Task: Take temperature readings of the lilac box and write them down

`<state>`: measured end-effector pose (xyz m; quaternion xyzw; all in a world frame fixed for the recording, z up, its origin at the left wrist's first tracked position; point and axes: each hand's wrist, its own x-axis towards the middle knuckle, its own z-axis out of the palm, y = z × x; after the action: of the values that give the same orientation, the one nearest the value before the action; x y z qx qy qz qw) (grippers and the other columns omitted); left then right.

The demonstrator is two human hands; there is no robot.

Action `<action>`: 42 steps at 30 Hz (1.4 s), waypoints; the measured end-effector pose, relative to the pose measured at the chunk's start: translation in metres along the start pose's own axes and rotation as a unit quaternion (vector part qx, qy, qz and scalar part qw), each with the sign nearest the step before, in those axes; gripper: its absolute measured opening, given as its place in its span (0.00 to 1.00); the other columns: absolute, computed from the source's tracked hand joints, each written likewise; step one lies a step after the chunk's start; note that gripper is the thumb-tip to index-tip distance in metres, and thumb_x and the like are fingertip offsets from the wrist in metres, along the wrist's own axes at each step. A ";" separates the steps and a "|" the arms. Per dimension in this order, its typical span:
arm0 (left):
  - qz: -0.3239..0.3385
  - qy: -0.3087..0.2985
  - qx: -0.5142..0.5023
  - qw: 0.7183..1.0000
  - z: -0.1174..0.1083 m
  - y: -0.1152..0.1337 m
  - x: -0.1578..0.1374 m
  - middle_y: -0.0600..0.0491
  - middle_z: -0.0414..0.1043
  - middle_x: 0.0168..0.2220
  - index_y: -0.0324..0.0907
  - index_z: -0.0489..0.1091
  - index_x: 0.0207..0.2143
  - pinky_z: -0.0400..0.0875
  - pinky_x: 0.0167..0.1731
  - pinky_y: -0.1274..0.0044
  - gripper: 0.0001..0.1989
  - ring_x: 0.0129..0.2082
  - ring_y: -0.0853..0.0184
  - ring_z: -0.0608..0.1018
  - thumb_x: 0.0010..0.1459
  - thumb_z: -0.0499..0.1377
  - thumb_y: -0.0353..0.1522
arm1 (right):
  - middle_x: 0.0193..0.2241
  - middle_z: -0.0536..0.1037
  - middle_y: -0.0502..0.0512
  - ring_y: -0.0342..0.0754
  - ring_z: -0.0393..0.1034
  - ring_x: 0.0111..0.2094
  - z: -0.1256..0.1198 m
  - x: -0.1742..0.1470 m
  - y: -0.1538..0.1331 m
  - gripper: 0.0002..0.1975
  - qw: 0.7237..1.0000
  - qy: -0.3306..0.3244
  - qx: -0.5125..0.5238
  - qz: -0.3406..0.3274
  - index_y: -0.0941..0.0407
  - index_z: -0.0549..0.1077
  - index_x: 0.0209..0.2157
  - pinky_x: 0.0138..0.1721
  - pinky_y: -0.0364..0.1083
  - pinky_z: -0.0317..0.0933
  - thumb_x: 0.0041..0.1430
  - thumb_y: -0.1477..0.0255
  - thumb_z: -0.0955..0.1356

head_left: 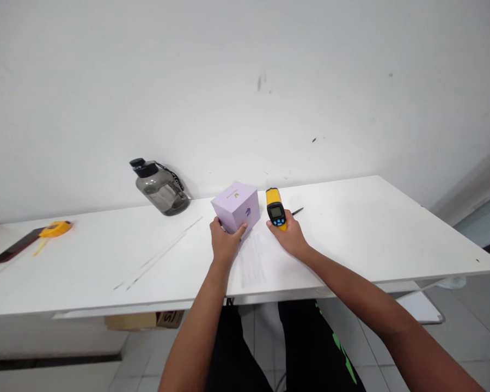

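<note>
My left hand (225,239) grips a lilac cardboard box (237,206) by its near lower part, the thumb on the front face and fingers round the left side. The box is tilted, with a small gold mark on top and a dark blue figure on one face. In my right hand (292,237) is a yellow and black infrared thermometer (276,209), its small screen and blue buttons turned toward me. A narrow gap separates it from the box. A dark pen (298,211) lies just behind my right hand, partly hidden by it. Below the box, a sheet of paper (251,264) rests on the table.
The white table (351,234) stands against a white wall. A grey water bottle (162,188) with a black cap and strap is at the back left. Farther left lie a yellow tape measure (56,228) and a dark flat object (16,247). Cardboard boxes (136,321) sit below the table.
</note>
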<state>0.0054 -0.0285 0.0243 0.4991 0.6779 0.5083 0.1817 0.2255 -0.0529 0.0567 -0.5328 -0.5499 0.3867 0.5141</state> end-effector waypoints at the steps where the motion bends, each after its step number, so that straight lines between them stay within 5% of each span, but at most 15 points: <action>1: 0.008 0.000 -0.003 1.000 0.000 0.000 -0.001 0.43 0.66 0.60 0.46 0.63 0.62 0.75 0.60 0.55 0.45 0.60 0.50 0.76 0.48 0.78 0.47 | 0.31 0.80 0.49 0.54 0.77 0.35 0.000 0.000 0.001 0.25 1.000 -0.005 -0.002 0.001 0.50 0.70 0.44 0.39 0.52 0.69 0.52 0.48 0.73; 7: 0.035 0.031 0.004 0.999 0.001 -0.007 0.001 0.45 0.64 0.60 0.48 0.62 0.64 0.73 0.64 0.55 0.47 0.64 0.49 0.74 0.46 0.79 0.46 | 0.37 0.83 0.50 0.55 0.79 0.37 0.001 0.003 0.007 0.31 0.997 -0.066 -0.038 0.009 0.49 0.69 0.54 0.41 0.52 0.69 0.54 0.54 0.77; 14: -0.022 0.089 -0.020 0.996 0.002 -0.014 0.009 0.41 0.62 0.62 0.47 0.60 0.65 0.69 0.68 0.53 0.49 0.67 0.46 0.71 0.47 0.79 0.47 | 0.40 0.81 0.50 0.54 0.78 0.36 -0.001 -0.004 0.005 0.42 0.968 -0.204 -0.143 -0.032 0.48 0.61 0.66 0.39 0.51 0.66 0.56 0.55 0.78; 22: -0.040 0.093 -0.034 0.994 0.003 -0.017 0.014 0.35 0.59 0.69 0.45 0.57 0.70 0.63 0.73 0.52 0.49 0.73 0.43 0.66 0.52 0.76 0.46 | 0.54 0.80 0.62 0.55 0.80 0.45 -0.002 -0.008 0.012 0.31 0.958 -0.242 -0.115 -0.102 0.50 0.61 0.61 0.45 0.54 0.70 0.61 0.65 0.74; 28: 0.064 0.142 -0.036 0.987 0.004 -0.024 0.012 0.33 0.53 0.73 0.42 0.56 0.71 0.54 0.77 0.55 0.41 0.78 0.46 0.57 0.61 0.69 0.41 | 0.52 0.84 0.62 0.59 0.81 0.48 0.002 -0.003 0.017 0.26 0.939 -0.205 -0.226 -0.159 0.52 0.72 0.59 0.47 0.54 0.70 0.62 0.64 0.76; 31: 0.141 0.205 -0.013 0.968 0.002 -0.027 0.009 0.34 0.60 0.69 0.43 0.60 0.67 0.64 0.70 0.55 0.32 0.72 0.49 0.64 0.66 0.63 0.41 | 0.51 0.86 0.62 0.59 0.82 0.47 0.002 0.006 0.024 0.22 0.908 -0.172 -0.304 -0.231 0.53 0.77 0.57 0.48 0.54 0.69 0.65 0.62 0.77; 34: 0.264 0.247 -0.006 0.932 -0.004 -0.023 0.003 0.39 0.69 0.57 0.42 0.65 0.62 0.75 0.54 0.60 0.22 0.55 0.54 0.75 0.72 0.56 0.43 | 0.51 0.87 0.61 0.57 0.83 0.46 -0.001 0.017 0.034 0.19 0.858 -0.146 -0.362 -0.334 0.54 0.79 0.56 0.51 0.54 0.67 0.67 0.64 0.77; 37: 0.449 0.215 0.039 0.866 -0.013 -0.005 -0.007 0.41 0.74 0.51 0.42 0.69 0.59 0.75 0.52 0.63 0.17 0.52 0.56 0.78 0.74 0.55 0.41 | 0.51 0.88 0.58 0.55 0.82 0.47 -0.003 0.022 0.042 0.15 0.796 -0.115 -0.392 -0.447 0.54 0.79 0.55 0.58 0.56 0.63 0.70 0.67 0.76; 39: 0.538 0.138 0.117 0.823 -0.020 0.013 -0.016 0.40 0.78 0.53 0.43 0.71 0.59 0.73 0.56 0.61 0.20 0.55 0.53 0.79 0.72 0.58 0.43 | 0.51 0.88 0.56 0.54 0.80 0.49 -0.002 0.022 0.045 0.12 0.758 -0.087 -0.400 -0.508 0.51 0.79 0.56 0.63 0.59 0.57 0.73 0.68 0.74; 42: 0.540 -0.007 0.264 0.799 -0.032 0.037 -0.029 0.42 0.81 0.55 0.46 0.75 0.58 0.65 0.67 0.57 0.21 0.61 0.49 0.78 0.69 0.62 0.45 | 0.52 0.88 0.52 0.53 0.77 0.53 0.002 0.020 0.045 0.10 0.720 -0.053 -0.404 -0.562 0.48 0.80 0.56 0.68 0.61 0.51 0.76 0.70 0.70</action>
<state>0.0119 -0.0705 0.0626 0.8166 0.4051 0.3216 -0.2562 0.2340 -0.0268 0.0153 -0.2620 -0.8786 -0.2041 0.3430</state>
